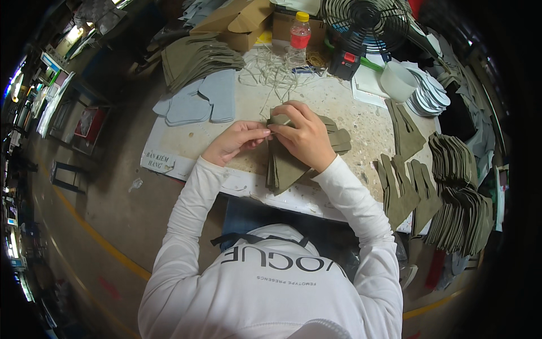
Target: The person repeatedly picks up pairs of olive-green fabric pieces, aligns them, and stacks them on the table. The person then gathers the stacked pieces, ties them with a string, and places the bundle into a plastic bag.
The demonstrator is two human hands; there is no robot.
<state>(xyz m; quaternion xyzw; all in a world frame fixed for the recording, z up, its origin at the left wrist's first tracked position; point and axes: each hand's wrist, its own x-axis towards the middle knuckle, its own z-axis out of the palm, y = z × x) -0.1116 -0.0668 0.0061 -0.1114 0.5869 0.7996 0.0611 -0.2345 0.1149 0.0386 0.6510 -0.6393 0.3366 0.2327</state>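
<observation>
My left hand (pixel 240 141) is closed in a pinch at the left edge of a bundle of olive fabric pieces (pixel 289 168). What sits between its fingertips is too small to make out. My right hand (pixel 305 135) lies over the top of the bundle, its fingers bent and gripping the cloth near my left fingertips. Pointed ends of the bundle hang toward the table's front edge. Other ends stick out to the right from behind my right hand. Just beyond my hands, pale strings (pixel 276 73) lie tangled, with one strand trailing toward the bundle.
Grey-blue cut pieces (pixel 223 96) and an olive stack (pixel 200 59) lie at the back left. A bottle (pixel 300 37), a black fan (pixel 367 22) and a white cup (pixel 398 81) stand at the back. More olive pieces (pixel 398 189) and thick stacks (pixel 460 214) occupy the right.
</observation>
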